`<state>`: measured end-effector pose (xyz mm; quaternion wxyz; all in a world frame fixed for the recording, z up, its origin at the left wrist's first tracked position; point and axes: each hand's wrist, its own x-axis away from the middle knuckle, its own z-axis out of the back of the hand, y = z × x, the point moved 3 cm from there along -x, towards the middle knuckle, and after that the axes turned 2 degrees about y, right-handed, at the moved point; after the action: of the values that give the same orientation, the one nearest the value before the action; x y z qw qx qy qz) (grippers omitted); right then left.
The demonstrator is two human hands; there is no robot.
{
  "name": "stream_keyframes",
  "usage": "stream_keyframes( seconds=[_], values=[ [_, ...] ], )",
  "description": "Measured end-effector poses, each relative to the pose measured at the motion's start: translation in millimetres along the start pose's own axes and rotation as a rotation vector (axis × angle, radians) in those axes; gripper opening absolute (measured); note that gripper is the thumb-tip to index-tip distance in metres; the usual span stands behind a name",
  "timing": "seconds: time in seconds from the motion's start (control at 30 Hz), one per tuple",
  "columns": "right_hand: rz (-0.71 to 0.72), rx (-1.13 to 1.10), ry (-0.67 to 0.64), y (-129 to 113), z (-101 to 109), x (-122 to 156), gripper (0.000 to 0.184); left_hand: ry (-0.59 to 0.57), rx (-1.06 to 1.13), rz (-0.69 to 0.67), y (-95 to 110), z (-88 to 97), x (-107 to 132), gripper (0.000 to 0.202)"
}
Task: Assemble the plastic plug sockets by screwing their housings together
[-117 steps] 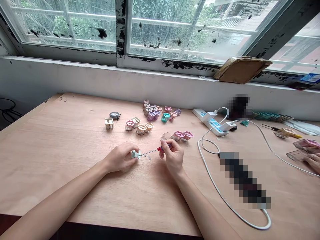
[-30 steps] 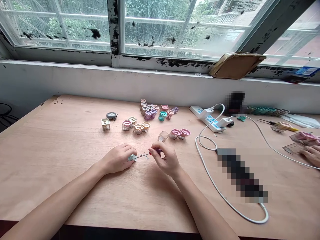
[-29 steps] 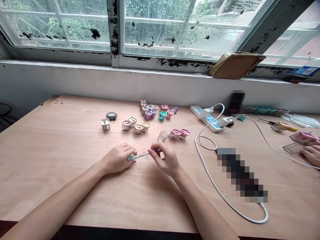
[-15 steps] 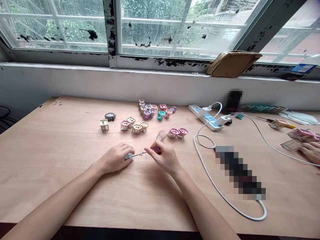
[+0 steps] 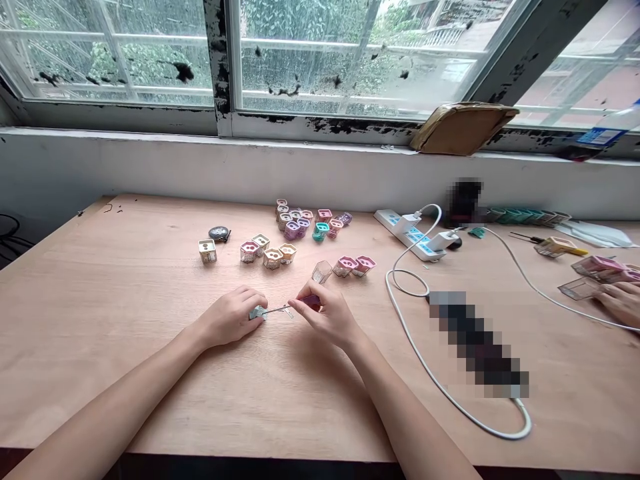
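Well left of the screwdriver, on the wooden bench, stand a cream cube-shaped casing and a dark round object. Closer to the screwdriver, but on its far side, sit a row of 4 small casings and, behind them, a cluster of coloured casings.

At the screwdriver's left end, the left hand is closed around a small pale part, which rests on the bench with the shaft tip apparently against it. A tiny metal piece lies just below the shaft. At the right end, the right hand is closed in a pinch on the handle, which its fingers mostly hide.

Right of the screwdriver are a clear casing and 2 pink casings. Farther right lie a power strip, a looping white cable and a pixelated object. At the far right, a co-worker's hand is beside another clear casing.

Too much pressure could make the tip slip and jab the left fingers. A careless wrist movement could also knock the tiny metal piece away.
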<state>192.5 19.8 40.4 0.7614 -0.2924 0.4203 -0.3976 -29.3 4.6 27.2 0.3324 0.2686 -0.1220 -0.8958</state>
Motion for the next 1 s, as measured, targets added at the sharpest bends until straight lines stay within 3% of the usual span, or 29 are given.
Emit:
stream_keyframes(
  seconds=[0.17, 0.47, 0.73, 1.0],
  values=[
    [-0.019, 0.019, 0.002, 3, 1, -1, 0.04, -0.003, -0.009, 0.004, 0, 0.1, 0, 0.013],
    [0.002, -0.069, -0.082, -7, 3, 0, 0.023, -0.004, -0.001, 0.027, 1, 2.5, -1, 0.012],
    [-0.049, -0.084, -0.055, 2, 0, -1, 0.026, 0.001, 0.011, 0.033, 1, 3.8, -1, 0.01],
    [-0.033, -0.128, -0.11, -2, 1, 0, 0.023, -0.001, 0.01, 0.029, -1, 3.3, -1, 0.011]
  ],
)
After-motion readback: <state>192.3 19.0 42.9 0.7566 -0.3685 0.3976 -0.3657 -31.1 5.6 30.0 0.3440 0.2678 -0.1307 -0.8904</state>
